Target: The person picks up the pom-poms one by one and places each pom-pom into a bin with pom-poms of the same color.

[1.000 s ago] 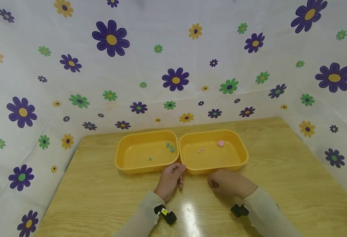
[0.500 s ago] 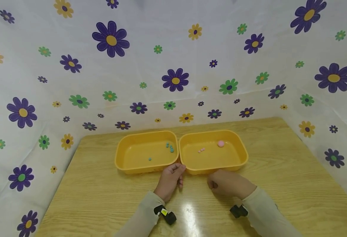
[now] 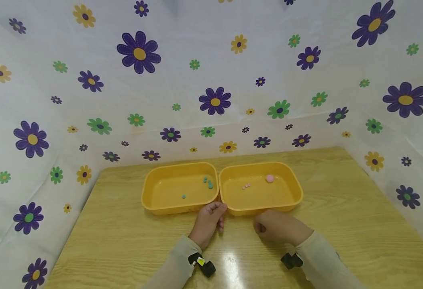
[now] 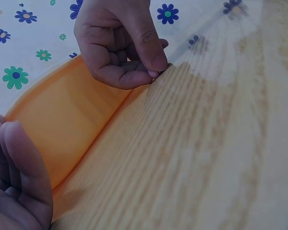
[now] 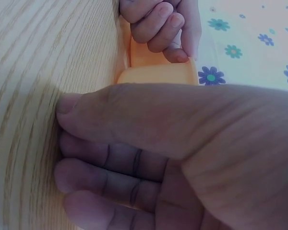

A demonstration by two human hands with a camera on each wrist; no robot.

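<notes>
My left hand [image 3: 207,224] rests near the corner where two yellow trays meet, its thumb and forefinger close to the rim of the right tray [image 3: 260,209]. Loosely bent fingers of that hand [image 5: 163,26] show in the right wrist view. My right hand [image 3: 281,226] rests on the table in front of the right tray, fingers curved and thumb tip [image 4: 158,61] against the forefinger. No held thing is plainly visible in either hand. Several small blue-green balls [image 3: 210,186] lie in the left tray [image 3: 180,210]. Beyond my right hand, small pink balls [image 3: 246,186] and a larger pink ball [image 3: 270,178] lie in the right tray.
The trays stand side by side on a wood-grain table [image 3: 124,241]. Behind and beside it hangs a white sheet [image 3: 182,32] printed with purple, green and yellow flowers. A black wrist camera [image 3: 202,264] sits on the left sleeve, another wrist camera [image 3: 291,261] on the right.
The head view has tilted slightly, so the scene sits a little lower in it. Both hands and the balls keep their places relative to the trays.
</notes>
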